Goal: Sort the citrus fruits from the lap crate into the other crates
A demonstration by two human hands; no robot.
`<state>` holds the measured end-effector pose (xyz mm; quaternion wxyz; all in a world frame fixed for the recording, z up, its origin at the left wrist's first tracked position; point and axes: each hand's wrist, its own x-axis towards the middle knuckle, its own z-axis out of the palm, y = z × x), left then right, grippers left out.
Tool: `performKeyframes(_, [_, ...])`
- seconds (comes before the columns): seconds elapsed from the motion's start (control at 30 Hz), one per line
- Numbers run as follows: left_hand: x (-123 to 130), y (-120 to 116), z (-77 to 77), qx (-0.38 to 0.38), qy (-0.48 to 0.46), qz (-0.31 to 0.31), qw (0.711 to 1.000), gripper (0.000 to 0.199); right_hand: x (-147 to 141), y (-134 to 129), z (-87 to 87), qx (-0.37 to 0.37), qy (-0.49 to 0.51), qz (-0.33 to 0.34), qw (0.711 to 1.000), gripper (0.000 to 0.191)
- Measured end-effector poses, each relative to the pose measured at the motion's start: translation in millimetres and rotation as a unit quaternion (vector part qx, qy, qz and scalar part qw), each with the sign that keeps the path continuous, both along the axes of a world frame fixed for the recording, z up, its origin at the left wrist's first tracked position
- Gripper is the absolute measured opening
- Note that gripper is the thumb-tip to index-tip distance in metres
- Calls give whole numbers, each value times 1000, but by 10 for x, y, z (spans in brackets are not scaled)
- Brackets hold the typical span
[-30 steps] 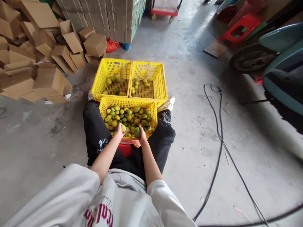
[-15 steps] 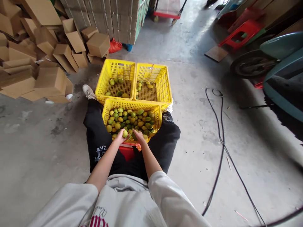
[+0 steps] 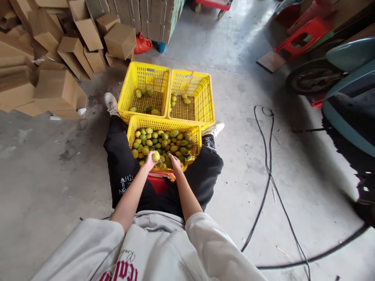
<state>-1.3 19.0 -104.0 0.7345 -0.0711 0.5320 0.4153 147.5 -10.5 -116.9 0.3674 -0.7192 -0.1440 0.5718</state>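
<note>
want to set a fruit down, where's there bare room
Free: floor between right knee and black cable; front right of the back right crate. Crowded: the front crate, covered with fruit, and the carton pile at left.

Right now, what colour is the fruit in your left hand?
The fruit is yellowish green, in the head view.

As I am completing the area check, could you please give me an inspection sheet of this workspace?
Surface: grey floor, with stains and small litter.
Things: near crate holds many green and yellow fruits; left far crate and right far crate hold a few each.
Clutter: cardboard boxes heaped at left; red bag near them.
Fingers: left hand holds a yellow-green fruit; right hand is at a dark green fruit, grip unclear.
Cables: black cable lies loose on the floor at right.
Surroundings: red stool and teal scooter at right.
</note>
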Motion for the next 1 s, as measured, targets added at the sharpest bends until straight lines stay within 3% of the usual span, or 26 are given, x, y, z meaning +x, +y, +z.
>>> performKeyframes(0.17, [-2, 11, 38, -12, 13, 8, 1000, 15, 39, 92, 151, 1, 195, -132, 972, 28])
performKeyframes(0.43, [10, 12, 70, -19, -16, 47, 999, 9, 106, 149, 172, 40, 268, -154, 950, 27])
performKeyframes(0.6, [9, 3, 87, 43, -16, 9, 999, 10, 77, 178, 183, 17, 298, -129, 946, 27])
performKeyframes(0.83, [29, -31, 35, 41, 48, -50, 997, 11, -40, 177, 146, -27, 311, -51, 949, 31])
performKeyframes(1.0, [67, -49, 42, 63, 98, -62, 991, 20, -24, 145, 152, -16, 325, -6, 946, 32])
